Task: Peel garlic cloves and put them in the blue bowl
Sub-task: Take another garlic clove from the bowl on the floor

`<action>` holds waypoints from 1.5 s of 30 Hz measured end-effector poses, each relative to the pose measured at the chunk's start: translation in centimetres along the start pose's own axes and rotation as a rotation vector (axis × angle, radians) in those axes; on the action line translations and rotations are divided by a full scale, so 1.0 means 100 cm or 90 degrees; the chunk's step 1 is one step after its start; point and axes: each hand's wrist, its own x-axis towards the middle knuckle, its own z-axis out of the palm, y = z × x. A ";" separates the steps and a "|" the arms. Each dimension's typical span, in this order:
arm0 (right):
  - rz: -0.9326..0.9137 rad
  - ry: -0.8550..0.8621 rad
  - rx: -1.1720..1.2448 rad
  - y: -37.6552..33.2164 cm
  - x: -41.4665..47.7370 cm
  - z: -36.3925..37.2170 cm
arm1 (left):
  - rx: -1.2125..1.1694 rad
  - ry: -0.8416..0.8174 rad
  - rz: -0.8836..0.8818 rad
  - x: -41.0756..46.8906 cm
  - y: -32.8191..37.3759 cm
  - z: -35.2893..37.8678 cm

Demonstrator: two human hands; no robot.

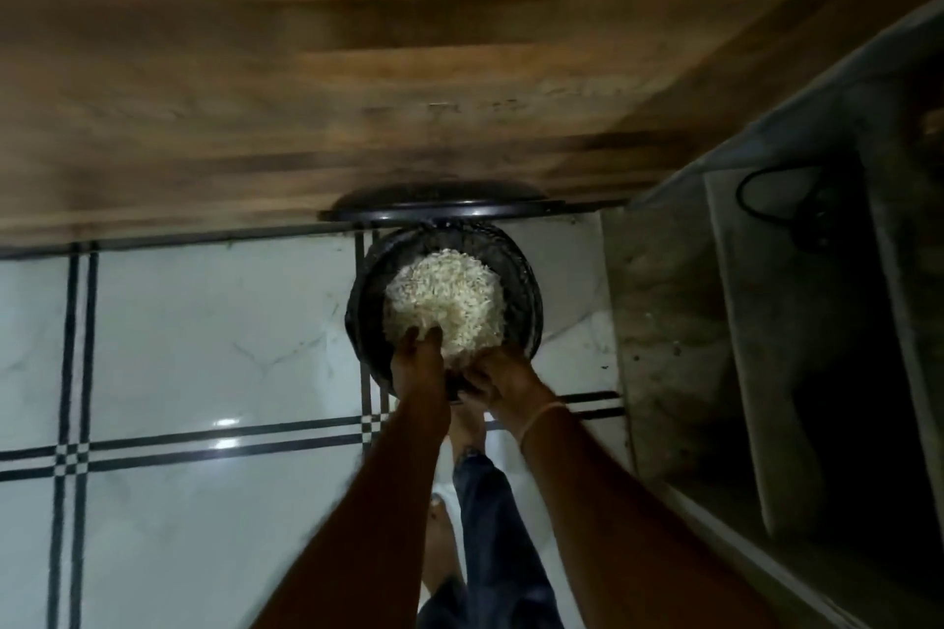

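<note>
Home interior: glossy white floor tiles (204, 347), wooden panel (357, 66), stone shelf (664, 301)

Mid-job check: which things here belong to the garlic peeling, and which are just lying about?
In the job: black basket, whitish pile in it, likely garlic, left hand, right hand. No blue bowl shows.
Lying about: dark round dish by the wood panel, black cable on the stone shelf.

One dark basket (531, 301), one pale heap (444, 301) in it. Two hands: left hand (416, 365), right hand (505, 381). Two bare feet (467, 429). One bangle (541, 416).
</note>
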 end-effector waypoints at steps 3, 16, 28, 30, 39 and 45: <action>-0.040 -0.055 -0.001 -0.014 -0.028 0.024 | 0.002 -0.075 0.002 -0.022 -0.002 0.001; -0.352 0.059 -0.240 -0.018 -0.288 -0.057 | 0.409 -0.102 0.283 -0.244 0.085 -0.038; -0.752 0.353 -0.247 0.035 -0.530 -0.252 | 0.593 -0.314 0.773 -0.537 0.020 0.034; -0.754 0.403 -0.232 0.047 -0.546 -0.296 | 0.621 -0.365 0.832 -0.568 -0.008 0.062; -0.702 0.564 -0.186 0.104 -0.580 -0.471 | 0.752 -0.526 0.833 -0.655 -0.131 0.178; -0.612 0.756 -0.193 0.135 -0.585 -0.545 | 0.863 -0.613 0.890 -0.671 -0.191 0.228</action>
